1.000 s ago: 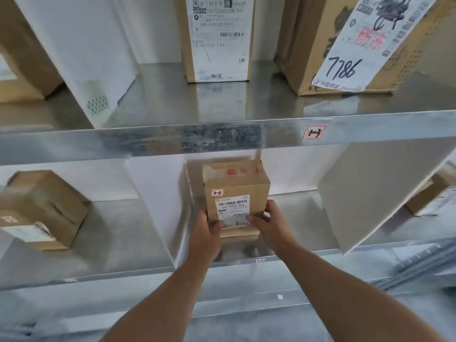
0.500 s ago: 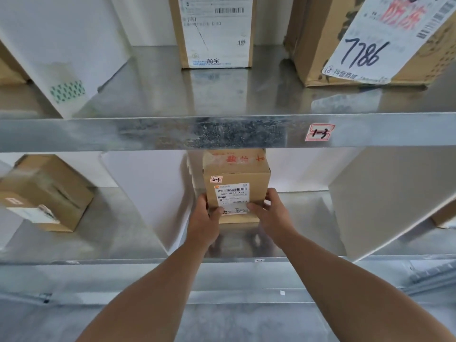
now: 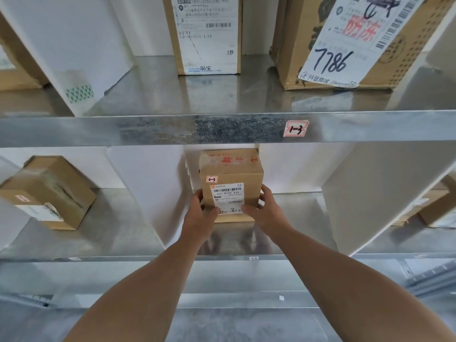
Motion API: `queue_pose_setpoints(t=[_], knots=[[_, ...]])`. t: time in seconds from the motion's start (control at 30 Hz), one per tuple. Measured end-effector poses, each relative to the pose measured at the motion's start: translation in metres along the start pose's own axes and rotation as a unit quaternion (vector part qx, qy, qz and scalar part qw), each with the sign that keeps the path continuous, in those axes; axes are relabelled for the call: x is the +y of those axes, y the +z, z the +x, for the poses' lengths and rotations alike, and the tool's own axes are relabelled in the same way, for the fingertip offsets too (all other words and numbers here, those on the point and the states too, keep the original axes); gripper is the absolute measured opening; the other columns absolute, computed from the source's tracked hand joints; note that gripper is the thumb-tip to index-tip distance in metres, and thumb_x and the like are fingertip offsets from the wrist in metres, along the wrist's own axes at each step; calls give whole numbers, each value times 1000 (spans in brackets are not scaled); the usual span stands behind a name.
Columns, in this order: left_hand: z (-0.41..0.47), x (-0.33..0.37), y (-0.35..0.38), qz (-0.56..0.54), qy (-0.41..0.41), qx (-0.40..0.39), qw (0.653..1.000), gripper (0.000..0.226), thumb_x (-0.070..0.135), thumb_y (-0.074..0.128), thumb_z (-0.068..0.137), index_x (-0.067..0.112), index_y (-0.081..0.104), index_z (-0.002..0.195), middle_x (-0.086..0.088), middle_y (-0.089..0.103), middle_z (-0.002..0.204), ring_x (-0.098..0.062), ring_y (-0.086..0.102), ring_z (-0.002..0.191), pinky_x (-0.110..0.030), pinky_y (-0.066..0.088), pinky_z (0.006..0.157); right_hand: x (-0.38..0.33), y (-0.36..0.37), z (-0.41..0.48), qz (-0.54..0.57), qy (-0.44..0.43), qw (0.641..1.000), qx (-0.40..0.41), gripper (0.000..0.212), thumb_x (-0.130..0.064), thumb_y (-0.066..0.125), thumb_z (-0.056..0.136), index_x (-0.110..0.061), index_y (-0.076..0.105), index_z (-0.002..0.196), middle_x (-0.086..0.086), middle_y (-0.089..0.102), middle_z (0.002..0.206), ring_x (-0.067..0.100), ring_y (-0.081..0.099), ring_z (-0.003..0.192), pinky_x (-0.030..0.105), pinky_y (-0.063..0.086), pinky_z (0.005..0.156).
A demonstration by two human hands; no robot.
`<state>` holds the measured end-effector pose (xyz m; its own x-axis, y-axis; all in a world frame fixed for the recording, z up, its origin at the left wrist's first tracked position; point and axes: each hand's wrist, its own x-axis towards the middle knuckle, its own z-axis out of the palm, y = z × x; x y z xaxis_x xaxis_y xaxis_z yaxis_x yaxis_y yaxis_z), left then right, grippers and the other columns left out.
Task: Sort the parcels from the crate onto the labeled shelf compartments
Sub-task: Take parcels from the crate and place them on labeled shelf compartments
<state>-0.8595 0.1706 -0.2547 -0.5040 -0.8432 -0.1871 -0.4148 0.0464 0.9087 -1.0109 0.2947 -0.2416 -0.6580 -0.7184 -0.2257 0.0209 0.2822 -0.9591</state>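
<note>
A person standing at a metal rack holds a small cardboard parcel (image 3: 232, 172) with both hands in the middle compartment of the lower shelf (image 3: 118, 233). The left hand (image 3: 199, 218) wraps around the parcel's lower left edge and the right hand (image 3: 267, 211) around its lower right edge. Both thumbs press on the front face beside the white shipping label (image 3: 228, 196), and the fingers curl around the sides.

The parcel stands upright with its base on the steel, set well back between two white divider boards (image 3: 158, 183). A small handwritten sticker (image 3: 212, 179) on its front reads 2-3. A tiny tag (image 3: 254, 258) sits on the shelf's front lip just below, too small to read.

On the edge of the upper shelf (image 3: 148, 129), a red-bordered tag (image 3: 295, 128) reads 1-3. Above it stand a tall labeled carton (image 3: 170, 33) and a larger box (image 3: 291, 40) whose label is marked 7786. A brown box (image 3: 61, 183) lies tilted in the compartment to the left, and another carton (image 3: 434, 211) shows at the far right, partly hidden by a divider.
</note>
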Motion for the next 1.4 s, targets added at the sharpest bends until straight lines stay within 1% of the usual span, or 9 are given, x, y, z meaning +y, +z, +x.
queue_pose_setpoints(t=[0.13,0.27,0.43,0.57,0.67,0.8,0.93,1.2,1.4], knots=[[-7,1,-1,-15,1,7,1000,84,49,67,71,44,30,146,18,51,145,-13,53,131,-45,46,108,0,3,-7,-25,10,999,21,91,-20,78,86,-32,23,158,-3,48,151,22,50,135,37,46,105],[-26,7,-6,-5,18,29,999,57,40,72,87,40,44,136,28,57,118,-10,57,120,-33,46,95,2,7,-19,-90,29,994,51,100,-36,79,86,-27,13,161,6,33,161,27,38,144,42,37,113],[-47,2,-13,37,57,36,997,62,37,62,98,24,35,152,24,41,119,3,39,115,-21,29,90,3,10,-44,-138,26,986,94,94,-40,73,90,-17,17,160,8,26,163,26,30,148,37,30,115],[-64,-2,-26,95,106,15,990,68,52,56,90,34,35,152,15,53,144,-8,46,136,-32,41,107,4,19,-67,-174,12,978,118,86,-36,69,94,-15,18,160,7,22,164,25,30,148,35,29,115],[-87,-7,-41,120,169,27,978,63,39,56,98,21,37,155,7,43,156,15,16,140,-11,14,114,4,31,-90,-208,-8,967,146,81,-36,65,96,-13,20,159,7,22,165,25,27,150,35,26,118],[-126,-17,-73,149,239,26,959,56,32,55,102,19,39,153,2,43,157,-14,34,147,-29,27,118,7,64,-132,-307,-52,938,156,73,-39,57,100,-15,20,158,7,21,165,24,18,152,41,23,122],[-165,-43,-121,165,272,53,947,52,31,51,104,18,40,153,3,40,158,-15,29,150,-33,26,121,9,113,-177,-399,-93,904,121,67,-48,40,104,-23,13,160,1,6,170,24,2,156,49,13,126],[-250,-124,-270,271,192,163,929,73,67,11,94,33,26,157,14,11,166,-11,0,155,-33,-6,121,1,264,-255,-514,-245,821,-29,65,-63,9,100,-39,-2,160,-8,-16,168,20,-20,154,45,-11,123],[-325,-182,-399,349,37,243,904,76,71,0,92,37,10,159,14,-7,166,-9,-19,151,-43,-10,124,-13,405,-296,-525,-386,744,-147,62,-65,7,102,-42,-1,159,-9,-23,165,19,-31,148,49,-18,119]])
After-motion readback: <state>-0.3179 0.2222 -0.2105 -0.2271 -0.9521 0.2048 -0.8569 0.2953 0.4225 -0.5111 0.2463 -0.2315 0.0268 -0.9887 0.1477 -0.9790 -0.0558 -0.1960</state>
